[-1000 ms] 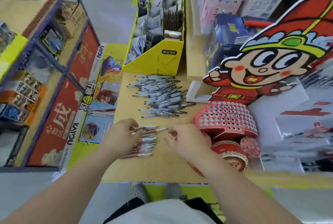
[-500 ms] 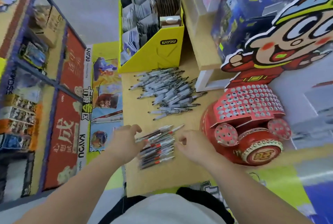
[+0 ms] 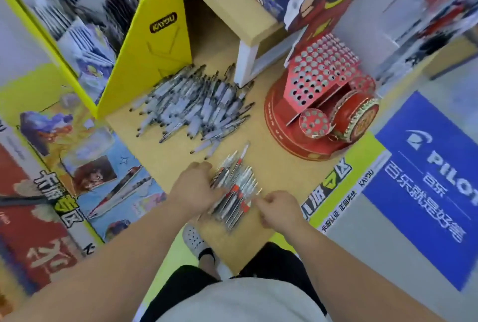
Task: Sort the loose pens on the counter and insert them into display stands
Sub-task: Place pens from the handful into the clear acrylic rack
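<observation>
So, left hand (image 3: 192, 192) rests on the red pens (image 3: 236, 189), grip relaxed; right hand (image 3: 279, 208) curls at their tips, grip unclear. Grey pens (image 3: 196, 109) lie behind on the tabletop (image 3: 266, 161).

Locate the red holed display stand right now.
The red display stand sits on the right side of the counter in the head view, right of the grey pen pile and the white shelf leg.

Could not tell whether the curled right hand (image 3: 278, 207) pinched any of the clear red-banded plastic pens (image 3: 236, 192), lost their left ends under the left hand (image 3: 192, 189), saw the red cardboard cartoon figure (image 3: 319, 8) cut off at the top edge.
</observation>
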